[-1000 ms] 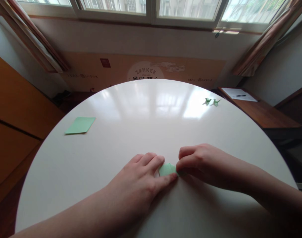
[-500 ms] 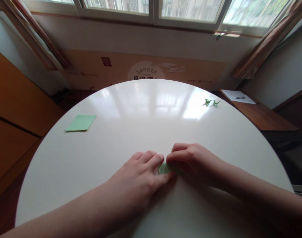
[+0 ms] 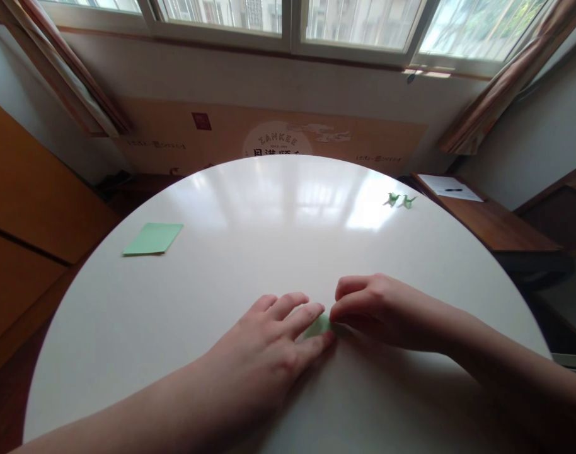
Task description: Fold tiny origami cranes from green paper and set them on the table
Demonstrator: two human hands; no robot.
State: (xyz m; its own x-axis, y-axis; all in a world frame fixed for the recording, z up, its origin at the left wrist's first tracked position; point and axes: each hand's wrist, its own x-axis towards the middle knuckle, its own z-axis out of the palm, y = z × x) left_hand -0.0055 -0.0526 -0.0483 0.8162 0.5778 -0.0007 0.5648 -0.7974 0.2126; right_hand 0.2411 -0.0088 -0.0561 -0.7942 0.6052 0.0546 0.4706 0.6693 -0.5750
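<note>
A small piece of folded green paper [image 3: 319, 326] lies on the white table in front of me, mostly hidden by my fingers. My left hand [image 3: 285, 334] holds it down from the left, index fingertip on its far side and thumb along its near side, the other fingers spread. At its right end, my right hand [image 3: 363, 309] pinches the paper with curled fingers; the fingertips are partly hidden.
On the round white table [image 3: 250, 252], a stack of green square paper [image 3: 153, 239] lies at the left. Two small folded green paper cranes [image 3: 400, 200] stand at the far right. Beyond the right edge, a brown side table [image 3: 510, 221] bears a white sheet [image 3: 446, 187] and a pen [image 3: 453, 190].
My right hand has shifted slightly right, and my left index finger has stretched further over the paper. The camera view has tipped a little. The stack and cranes stay put.
</note>
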